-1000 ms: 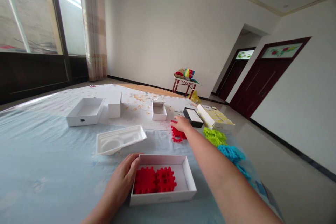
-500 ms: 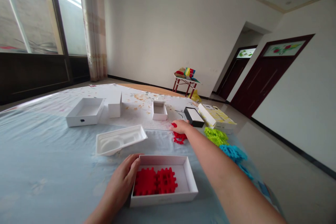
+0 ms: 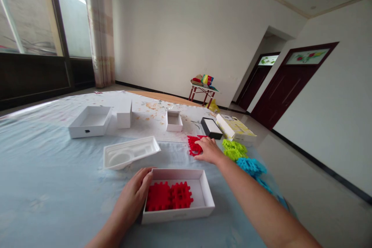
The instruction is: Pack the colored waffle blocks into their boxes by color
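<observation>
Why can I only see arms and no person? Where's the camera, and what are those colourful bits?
The camera sits on the person's head and looks down, so you see just their two bare arms. The left hand rests against a white box with red toy pieces inside. The right hand lies on loose red pieces on the blue cloth. Beside them lie green pieces and blue pieces. I cannot tell if the right hand grips anything.
</observation>
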Action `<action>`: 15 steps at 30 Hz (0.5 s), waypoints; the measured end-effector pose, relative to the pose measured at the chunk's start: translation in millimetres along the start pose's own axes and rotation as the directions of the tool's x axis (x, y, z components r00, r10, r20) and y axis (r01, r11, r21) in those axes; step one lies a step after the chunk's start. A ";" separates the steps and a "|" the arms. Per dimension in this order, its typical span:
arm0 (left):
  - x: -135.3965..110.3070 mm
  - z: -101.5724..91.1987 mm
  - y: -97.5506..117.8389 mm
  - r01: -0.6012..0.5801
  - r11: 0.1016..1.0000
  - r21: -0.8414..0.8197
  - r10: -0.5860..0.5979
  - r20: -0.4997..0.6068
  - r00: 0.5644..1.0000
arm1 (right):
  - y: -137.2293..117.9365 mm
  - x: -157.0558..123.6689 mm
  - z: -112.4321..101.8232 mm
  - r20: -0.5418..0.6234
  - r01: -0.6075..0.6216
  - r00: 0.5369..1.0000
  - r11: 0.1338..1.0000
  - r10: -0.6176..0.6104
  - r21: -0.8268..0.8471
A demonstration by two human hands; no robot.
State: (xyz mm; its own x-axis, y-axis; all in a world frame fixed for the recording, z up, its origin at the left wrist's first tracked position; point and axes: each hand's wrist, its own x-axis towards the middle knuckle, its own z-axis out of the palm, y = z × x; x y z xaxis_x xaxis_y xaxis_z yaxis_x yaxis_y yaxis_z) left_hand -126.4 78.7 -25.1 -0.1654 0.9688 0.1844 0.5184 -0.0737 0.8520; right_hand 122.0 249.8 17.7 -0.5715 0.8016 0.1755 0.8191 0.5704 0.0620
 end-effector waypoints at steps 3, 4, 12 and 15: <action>0.6 0.0 -0.3 0.002 1.000 0.004 -0.002 0.021 1.000 | -1.3 -7.0 7.1 0.016 0.015 1.000 1.000 -0.015 -0.012; 0.9 0.1 -0.2 0.002 1.000 0.005 -0.002 0.020 1.000 | -1.2 -8.0 7.8 0.015 0.025 1.000 1.000 -0.025 -0.011; -0.2 -0.5 2.0 0.009 1.000 0.002 -0.009 0.016 1.000 | 16.8 8.9 -12.5 -0.068 -0.026 0.997 0.998 0.029 0.055; -0.6 -0.9 1.8 0.014 1.000 0.011 -0.014 0.015 1.000 | 23.1 30.7 -20.9 -0.010 -0.117 0.993 0.990 0.118 0.074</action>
State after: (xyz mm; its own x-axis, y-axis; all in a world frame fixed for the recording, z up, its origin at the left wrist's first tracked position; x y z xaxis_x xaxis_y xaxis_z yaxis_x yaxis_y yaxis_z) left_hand -126.1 77.8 -23.2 -0.1599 0.9733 0.1645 0.5250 -0.0573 0.8492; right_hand 124.5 283.8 45.1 -0.4699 0.8618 0.1911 0.8744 0.4840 -0.0324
